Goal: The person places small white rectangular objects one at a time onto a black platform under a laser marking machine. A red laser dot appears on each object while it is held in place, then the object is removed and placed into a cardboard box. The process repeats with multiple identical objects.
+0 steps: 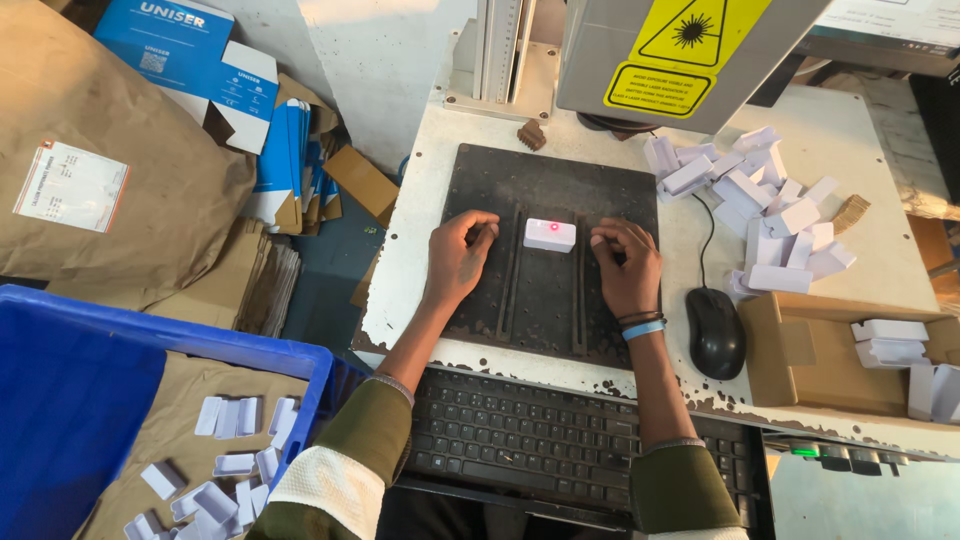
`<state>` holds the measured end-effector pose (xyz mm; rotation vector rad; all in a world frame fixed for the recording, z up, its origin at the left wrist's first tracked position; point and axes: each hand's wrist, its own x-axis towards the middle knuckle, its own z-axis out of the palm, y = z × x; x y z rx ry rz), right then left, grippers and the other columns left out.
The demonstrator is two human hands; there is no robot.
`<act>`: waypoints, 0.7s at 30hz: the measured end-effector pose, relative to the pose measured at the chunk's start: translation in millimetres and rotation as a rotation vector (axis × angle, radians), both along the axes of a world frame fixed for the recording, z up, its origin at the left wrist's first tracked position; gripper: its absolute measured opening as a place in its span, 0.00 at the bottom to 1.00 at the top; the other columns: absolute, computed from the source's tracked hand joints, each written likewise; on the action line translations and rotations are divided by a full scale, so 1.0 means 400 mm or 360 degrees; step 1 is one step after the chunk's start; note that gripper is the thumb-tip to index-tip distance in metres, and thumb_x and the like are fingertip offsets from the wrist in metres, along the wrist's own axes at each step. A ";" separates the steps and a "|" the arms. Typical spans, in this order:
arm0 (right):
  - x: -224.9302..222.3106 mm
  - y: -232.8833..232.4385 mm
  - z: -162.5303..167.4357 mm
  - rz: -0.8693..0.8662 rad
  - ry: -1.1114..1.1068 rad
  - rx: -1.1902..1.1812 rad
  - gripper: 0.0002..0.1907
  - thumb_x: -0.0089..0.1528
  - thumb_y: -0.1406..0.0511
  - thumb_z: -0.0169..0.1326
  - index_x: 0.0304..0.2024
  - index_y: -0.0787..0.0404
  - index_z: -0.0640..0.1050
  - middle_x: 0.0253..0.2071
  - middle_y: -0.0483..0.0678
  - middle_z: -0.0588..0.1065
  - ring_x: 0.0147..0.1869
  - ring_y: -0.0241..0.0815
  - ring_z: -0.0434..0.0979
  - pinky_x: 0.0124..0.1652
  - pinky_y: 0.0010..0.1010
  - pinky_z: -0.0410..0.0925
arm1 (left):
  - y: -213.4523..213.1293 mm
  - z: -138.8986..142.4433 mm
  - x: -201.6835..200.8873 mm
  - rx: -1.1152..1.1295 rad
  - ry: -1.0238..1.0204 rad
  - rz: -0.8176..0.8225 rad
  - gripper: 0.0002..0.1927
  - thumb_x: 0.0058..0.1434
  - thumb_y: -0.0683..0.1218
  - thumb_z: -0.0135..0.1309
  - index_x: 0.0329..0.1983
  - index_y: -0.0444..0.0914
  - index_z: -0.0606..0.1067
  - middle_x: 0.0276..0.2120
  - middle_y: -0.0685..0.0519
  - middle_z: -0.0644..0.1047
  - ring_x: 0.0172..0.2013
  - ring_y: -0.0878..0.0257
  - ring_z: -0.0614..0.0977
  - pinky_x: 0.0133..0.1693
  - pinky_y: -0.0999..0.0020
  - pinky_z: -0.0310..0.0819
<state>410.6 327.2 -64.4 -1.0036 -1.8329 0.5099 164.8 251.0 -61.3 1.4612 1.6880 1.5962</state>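
We see a white worktable [420, 290] with a dark metal plate [545, 190] lying on it, and behind the plate stands a grey machine head [610, 50] with a yellow warning label. At the left, on the floor, there is a blue crate [70, 400] with small white pieces inside. Near the person lies a black keyboard [520, 440], and right of the plate a black mouse [716, 332]. A heap of white plastic blocks [760, 200] lies at the right side of the table.

On the plate, between two raised rails, rests one small white block [550, 235] (a red light spot shines on its top). The left hand [458, 258] lies on the plate just left of the block, the fingers curled loosely and holding nothing; its fingertips are near the block but apart from it. The right hand [626, 265] lies just right of it, fingers bent the same way, empty. We cannot tell if its fingertips touch the block's edge.
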 end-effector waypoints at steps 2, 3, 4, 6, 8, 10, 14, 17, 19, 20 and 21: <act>0.000 0.000 0.000 0.0009 0.0015 -0.0017 0.06 0.64 0.69 0.60 0.44 0.63 0.83 0.53 0.51 0.79 0.53 0.46 0.80 0.46 0.32 0.76 | 0.002 -0.003 -0.001 0.0041 0.0030 -0.0007 0.07 0.66 0.43 0.58 0.43 0.36 0.82 0.27 0.55 0.81 0.25 0.71 0.76 0.28 0.73 0.69; 0.000 0.000 0.000 0.0007 0.0018 -0.0011 0.06 0.64 0.69 0.60 0.44 0.63 0.83 0.53 0.52 0.79 0.53 0.46 0.80 0.46 0.32 0.76 | 0.003 -0.004 -0.001 0.0027 0.0024 -0.0002 0.07 0.66 0.43 0.58 0.44 0.36 0.82 0.27 0.55 0.80 0.25 0.70 0.76 0.28 0.73 0.69; 0.000 0.000 0.000 0.0005 0.0021 -0.0004 0.06 0.64 0.69 0.61 0.44 0.64 0.83 0.53 0.52 0.79 0.53 0.46 0.80 0.45 0.32 0.76 | 0.004 -0.006 -0.001 0.0014 0.0019 0.0003 0.08 0.66 0.43 0.58 0.44 0.35 0.82 0.27 0.54 0.80 0.25 0.70 0.76 0.28 0.73 0.69; 0.000 0.000 -0.001 0.0009 0.0022 0.0022 0.06 0.64 0.69 0.61 0.44 0.64 0.83 0.53 0.52 0.79 0.53 0.46 0.80 0.45 0.32 0.75 | 0.005 -0.008 -0.002 0.0016 0.0006 0.0001 0.08 0.66 0.43 0.58 0.44 0.35 0.82 0.26 0.54 0.80 0.25 0.70 0.76 0.29 0.72 0.69; 0.000 0.001 -0.002 0.0019 0.0019 0.0061 0.06 0.64 0.69 0.61 0.44 0.64 0.83 0.53 0.52 0.79 0.53 0.46 0.80 0.46 0.32 0.76 | 0.004 -0.009 -0.001 0.0047 -0.0007 -0.0013 0.08 0.66 0.43 0.58 0.44 0.35 0.82 0.26 0.53 0.80 0.25 0.70 0.77 0.29 0.72 0.70; 0.000 0.002 -0.002 0.0010 -0.0001 0.0064 0.06 0.64 0.69 0.61 0.43 0.64 0.83 0.53 0.52 0.79 0.53 0.47 0.80 0.47 0.32 0.75 | 0.003 -0.009 -0.001 0.0049 -0.0010 -0.0005 0.08 0.66 0.43 0.58 0.44 0.35 0.82 0.26 0.53 0.80 0.25 0.70 0.76 0.29 0.72 0.69; 0.000 0.003 -0.003 -0.0007 -0.0010 0.0035 0.06 0.64 0.69 0.61 0.43 0.63 0.83 0.53 0.52 0.79 0.53 0.47 0.80 0.46 0.32 0.76 | 0.001 -0.004 0.000 0.0022 -0.0004 0.0004 0.08 0.66 0.43 0.57 0.44 0.35 0.82 0.27 0.54 0.81 0.25 0.70 0.77 0.29 0.72 0.69; 0.000 0.002 -0.004 0.0014 0.0011 0.0031 0.06 0.64 0.69 0.60 0.43 0.64 0.83 0.53 0.52 0.79 0.53 0.47 0.80 0.46 0.33 0.76 | 0.000 -0.002 0.000 0.0055 0.0007 0.0010 0.07 0.66 0.43 0.58 0.44 0.35 0.82 0.27 0.54 0.81 0.26 0.70 0.78 0.30 0.73 0.70; -0.001 0.002 -0.004 0.0010 0.0017 0.0033 0.06 0.64 0.69 0.60 0.43 0.63 0.83 0.53 0.52 0.79 0.53 0.47 0.80 0.46 0.32 0.76 | 0.000 -0.002 0.001 0.0039 -0.0003 0.0007 0.07 0.66 0.43 0.58 0.44 0.35 0.82 0.27 0.53 0.80 0.26 0.70 0.77 0.29 0.73 0.70; -0.001 0.002 -0.004 0.0008 0.0019 0.0034 0.06 0.64 0.69 0.60 0.43 0.63 0.83 0.53 0.52 0.79 0.53 0.46 0.81 0.46 0.32 0.76 | 0.000 -0.002 0.001 0.0032 -0.0007 0.0006 0.07 0.66 0.43 0.58 0.44 0.36 0.82 0.26 0.53 0.80 0.26 0.70 0.77 0.29 0.73 0.70; -0.001 0.003 -0.005 0.0018 0.0028 0.0030 0.06 0.64 0.69 0.60 0.44 0.64 0.83 0.53 0.52 0.79 0.53 0.47 0.80 0.46 0.32 0.76 | 0.001 -0.002 0.001 0.0030 -0.0007 0.0014 0.07 0.66 0.43 0.58 0.43 0.36 0.82 0.26 0.53 0.80 0.26 0.70 0.77 0.29 0.73 0.70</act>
